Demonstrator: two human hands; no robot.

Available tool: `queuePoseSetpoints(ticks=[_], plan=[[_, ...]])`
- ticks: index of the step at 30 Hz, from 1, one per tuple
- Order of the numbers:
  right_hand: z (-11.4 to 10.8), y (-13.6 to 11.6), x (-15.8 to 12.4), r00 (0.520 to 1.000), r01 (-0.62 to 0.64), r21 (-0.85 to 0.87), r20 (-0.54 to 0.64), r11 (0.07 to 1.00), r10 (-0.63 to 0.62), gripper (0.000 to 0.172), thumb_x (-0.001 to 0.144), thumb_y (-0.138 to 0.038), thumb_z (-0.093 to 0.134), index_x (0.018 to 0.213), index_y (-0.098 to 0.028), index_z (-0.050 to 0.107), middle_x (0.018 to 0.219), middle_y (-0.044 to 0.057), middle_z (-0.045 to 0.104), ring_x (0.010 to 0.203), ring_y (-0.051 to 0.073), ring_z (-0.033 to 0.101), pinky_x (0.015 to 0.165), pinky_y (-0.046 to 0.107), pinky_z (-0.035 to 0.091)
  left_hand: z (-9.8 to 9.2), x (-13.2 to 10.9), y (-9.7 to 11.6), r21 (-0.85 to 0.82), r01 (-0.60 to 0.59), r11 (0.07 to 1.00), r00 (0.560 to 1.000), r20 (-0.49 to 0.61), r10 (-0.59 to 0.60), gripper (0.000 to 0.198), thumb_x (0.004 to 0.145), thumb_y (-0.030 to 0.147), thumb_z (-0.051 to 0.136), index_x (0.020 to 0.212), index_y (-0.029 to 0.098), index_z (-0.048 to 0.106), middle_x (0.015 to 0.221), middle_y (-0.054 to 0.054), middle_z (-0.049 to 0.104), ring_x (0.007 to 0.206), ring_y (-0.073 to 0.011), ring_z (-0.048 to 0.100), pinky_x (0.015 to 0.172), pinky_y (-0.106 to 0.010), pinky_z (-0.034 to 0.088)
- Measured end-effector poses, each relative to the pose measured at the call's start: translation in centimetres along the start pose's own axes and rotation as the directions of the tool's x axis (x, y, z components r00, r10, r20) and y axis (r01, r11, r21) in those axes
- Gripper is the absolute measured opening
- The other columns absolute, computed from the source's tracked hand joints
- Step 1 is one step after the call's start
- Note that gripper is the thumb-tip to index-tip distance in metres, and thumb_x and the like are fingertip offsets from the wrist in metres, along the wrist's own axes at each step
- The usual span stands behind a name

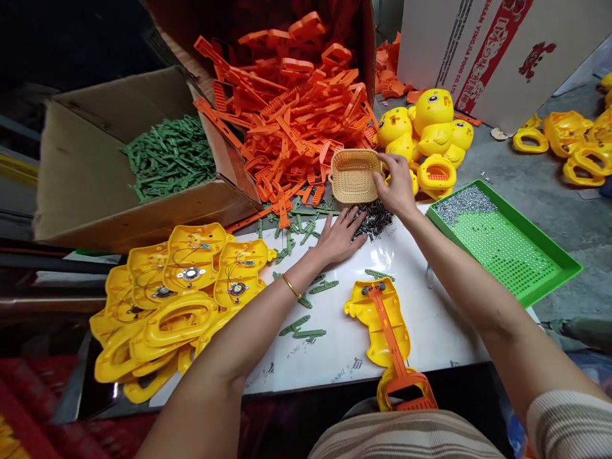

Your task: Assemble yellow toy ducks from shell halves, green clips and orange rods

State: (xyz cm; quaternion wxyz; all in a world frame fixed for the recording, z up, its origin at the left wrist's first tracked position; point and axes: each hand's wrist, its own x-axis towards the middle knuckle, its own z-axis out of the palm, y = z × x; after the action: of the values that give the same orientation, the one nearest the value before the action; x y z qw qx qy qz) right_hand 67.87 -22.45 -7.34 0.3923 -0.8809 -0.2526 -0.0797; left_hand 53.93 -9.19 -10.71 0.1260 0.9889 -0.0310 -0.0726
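My right hand (398, 186) pinches the right rim of a small tan woven-look plastic basket (354, 196), which is tilted so its inside faces me. Just below the basket lies a heap of small dark metal pins (380, 220). My left hand (340, 237) rests palm down, fingers spread, at the left edge of that heap and holds nothing. Green plastic strips (324, 287) are scattered around my left forearm. Nearer to me, a yellow duck-shaped half shell (399, 296) lies open with an orange handled part (389, 328) laid in it.
Yellow shells with wires and speakers (191, 261) are stacked at left. Behind them stands a carton (86, 159) of green strips, beside a heap of orange parts (291, 108). Yellow ducks (433, 115) sit at the back. A green tray (530, 248) at right holds small silvery pieces.
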Motion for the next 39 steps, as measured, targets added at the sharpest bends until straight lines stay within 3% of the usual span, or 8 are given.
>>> queuePoseSetpoints(ticks=[5,9,13,18,23,28,33,39], plan=[[-2.3,2.1,-7.5,0.945,0.132,0.0,0.301,0.991,-0.126,0.034,0.084,-0.009,0.045,0.101,-0.018,0.073,0.103,0.01,0.069,0.094,0.024,0.063,0.089,0.039,0.051,-0.3,0.5,0.6,0.007,0.017,1.0,0.999,0.047,-0.018,0.069,0.097,0.06,0.032,0.157,0.028,0.02,0.165,-0.01,0.019,0.154,-0.0346,0.007,0.12,-0.063,0.004],[-3.2,2.7,-10.4,0.907,0.156,0.008,0.395,0.988,-0.146,0.03,0.084,-0.011,0.05,0.099,-0.017,0.074,0.106,0.011,0.068,0.097,0.025,0.063,0.089,0.037,0.049,-0.5,-0.9,1.1,0.005,0.014,1.0,0.992,-0.125,-0.013,0.06,0.095,0.052,0.046,0.149,0.028,0.04,0.16,-0.012,0.031,0.15,-0.0333,0.02,0.119,-0.059,0.015],[-3.5,2.8,-10.7,0.914,0.109,-0.002,0.392,0.994,-0.1,0.03,0.088,-0.013,0.05,0.107,-0.017,0.073,0.107,0.011,0.065,0.084,0.02,0.063,0.08,0.033,0.049,-0.2,-3.0,1.1,-0.072,0.091,0.993,0.935,-0.338,-0.11,0.031,0.094,0.032,0.054,0.119,0.022,0.069,0.124,-0.011,0.063,0.121,-0.0284,0.05,0.103,-0.044,0.041],[-3.8,2.9,-11.2,0.911,0.082,-0.01,0.406,0.997,-0.071,0.024,0.088,-0.018,0.056,0.105,-0.017,0.074,0.099,0.008,0.065,0.075,0.017,0.061,0.076,0.03,0.047,1.1,-4.8,1.6,-0.162,0.063,0.985,0.941,-0.32,-0.113,0.022,0.093,0.027,0.057,0.104,0.019,0.074,0.092,-0.008,0.068,0.097,-0.0245,0.055,0.089,-0.039,0.047],[-4.1,2.7,-11.9,0.897,0.076,-0.026,0.439,0.997,-0.057,0.029,0.09,-0.019,0.054,0.114,-0.016,0.071,0.1,0.009,0.066,0.074,0.017,0.061,0.075,0.029,0.047,2.0,-5.0,2.4,-0.18,-0.002,0.984,0.946,-0.318,-0.056,0.031,0.094,0.029,0.056,0.119,0.015,0.067,0.097,-0.009,0.068,0.097,-0.0241,0.055,0.09,-0.039,0.049],[-4.2,2.5,-11.7,0.87,0.094,-0.037,0.488,0.995,-0.064,0.029,0.09,-0.015,0.052,0.111,-0.016,0.072,0.1,0.008,0.068,0.082,0.018,0.064,0.077,0.028,0.047,1.9,-4.0,3.0,-0.186,-0.032,0.982,0.974,-0.227,-0.011,0.033,0.092,0.025,0.057,0.123,0.016,0.064,0.105,-0.01,0.065,0.103,-0.0239,0.056,0.093,-0.038,0.05],[-3.7,2.2,-11.0,0.862,0.101,-0.097,0.505,0.99,-0.039,0.041,0.091,-0.014,0.043,0.126,-0.017,0.064,0.107,0.011,0.069,0.095,0.023,0.065,0.081,0.032,0.047,1.3,-3.1,3.4,-0.157,-0.042,0.987,0.987,-0.16,0.016,0.045,0.09,0.026,0.058,0.134,0.013,0.056,0.11,-0.012,0.063,0.106,-0.0257,0.056,0.096,-0.041,0.049],[-3.3,1.3,-10.6,0.834,0.136,-0.164,0.551,0.977,-0.024,0.048,0.089,-0.015,0.041,0.133,-0.021,0.06,0.109,0.012,0.067,0.093,0.029,0.064,0.067,0.033,0.043,0.8,-2.7,3.8,-0.159,-0.034,0.987,0.994,-0.106,0.017,0.046,0.09,0.027,0.059,0.133,0.012,0.056,0.109,-0.012,0.061,0.104,-0.0257,0.057,0.094,-0.04,0.049]])
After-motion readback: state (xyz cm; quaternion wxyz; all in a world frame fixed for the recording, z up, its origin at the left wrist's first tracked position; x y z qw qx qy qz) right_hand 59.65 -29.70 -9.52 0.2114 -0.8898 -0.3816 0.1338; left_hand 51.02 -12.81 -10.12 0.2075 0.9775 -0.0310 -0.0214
